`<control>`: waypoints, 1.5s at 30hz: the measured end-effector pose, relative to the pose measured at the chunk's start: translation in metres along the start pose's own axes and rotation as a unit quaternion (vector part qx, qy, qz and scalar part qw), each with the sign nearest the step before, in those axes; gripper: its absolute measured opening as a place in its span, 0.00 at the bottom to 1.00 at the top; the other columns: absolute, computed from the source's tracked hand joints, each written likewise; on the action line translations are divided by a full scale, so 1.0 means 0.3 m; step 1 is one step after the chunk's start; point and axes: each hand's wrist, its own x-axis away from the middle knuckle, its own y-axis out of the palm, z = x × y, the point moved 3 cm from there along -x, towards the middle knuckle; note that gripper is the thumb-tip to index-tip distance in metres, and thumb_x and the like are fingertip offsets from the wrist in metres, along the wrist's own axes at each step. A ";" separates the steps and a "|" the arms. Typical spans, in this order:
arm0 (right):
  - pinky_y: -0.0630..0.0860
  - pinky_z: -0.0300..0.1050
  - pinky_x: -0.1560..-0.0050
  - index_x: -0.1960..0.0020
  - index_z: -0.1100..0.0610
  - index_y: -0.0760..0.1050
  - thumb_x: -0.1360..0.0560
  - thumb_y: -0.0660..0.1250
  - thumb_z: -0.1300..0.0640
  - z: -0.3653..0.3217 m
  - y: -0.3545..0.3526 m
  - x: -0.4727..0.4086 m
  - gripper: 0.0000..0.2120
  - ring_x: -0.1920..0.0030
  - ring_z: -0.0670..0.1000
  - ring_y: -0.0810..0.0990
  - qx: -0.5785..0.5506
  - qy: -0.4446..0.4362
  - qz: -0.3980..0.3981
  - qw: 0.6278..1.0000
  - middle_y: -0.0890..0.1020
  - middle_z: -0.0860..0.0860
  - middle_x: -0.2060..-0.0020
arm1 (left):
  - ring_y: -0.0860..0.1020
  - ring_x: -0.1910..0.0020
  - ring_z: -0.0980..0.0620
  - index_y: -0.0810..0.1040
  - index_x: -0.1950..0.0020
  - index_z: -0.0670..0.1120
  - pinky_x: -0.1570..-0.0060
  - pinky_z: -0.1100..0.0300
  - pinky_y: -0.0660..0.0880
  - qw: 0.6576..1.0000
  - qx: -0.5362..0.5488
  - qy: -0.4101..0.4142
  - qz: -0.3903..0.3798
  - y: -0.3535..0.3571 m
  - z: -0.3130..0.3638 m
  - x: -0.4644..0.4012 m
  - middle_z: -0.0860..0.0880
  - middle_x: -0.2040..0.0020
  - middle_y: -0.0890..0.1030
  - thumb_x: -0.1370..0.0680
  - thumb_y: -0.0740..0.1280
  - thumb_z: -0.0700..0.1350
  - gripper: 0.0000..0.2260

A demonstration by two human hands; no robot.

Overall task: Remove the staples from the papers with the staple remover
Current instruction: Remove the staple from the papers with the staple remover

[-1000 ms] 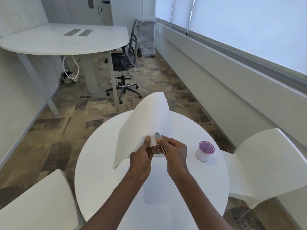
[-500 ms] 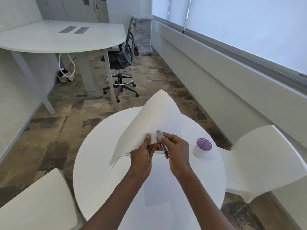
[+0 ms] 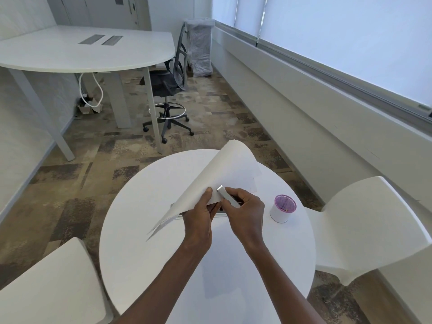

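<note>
Several white papers are held up over the round white table, curling upward to a far corner. My left hand pinches their near corner with the thumb on top. My right hand grips a slim silver staple remover, whose tip touches the papers' corner beside my left thumb. The staple itself is too small to see. More sheets lie flat on the table under my hands, mostly hidden.
A small white cup with a purple lid stands on the table to the right of my hands. White chairs stand at the right and near left. Beyond are a large desk, an office chair and a wrapped bin.
The papers have tilted lower and swung to the right, flattening toward the table. The staple remover has shifted from pointing down to lying along the papers' corner.
</note>
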 end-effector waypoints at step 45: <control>0.81 0.50 0.57 0.46 0.53 0.74 0.19 0.63 0.57 0.162 0.020 -0.025 0.03 0.55 0.55 0.79 0.008 0.076 0.078 0.994 0.79 0.50 0.56 | 0.83 0.47 0.44 0.73 0.34 0.43 0.51 0.53 0.81 0.993 0.014 -0.099 0.065 0.029 -0.052 -0.036 0.40 0.39 0.81 0.20 0.68 0.38 0.15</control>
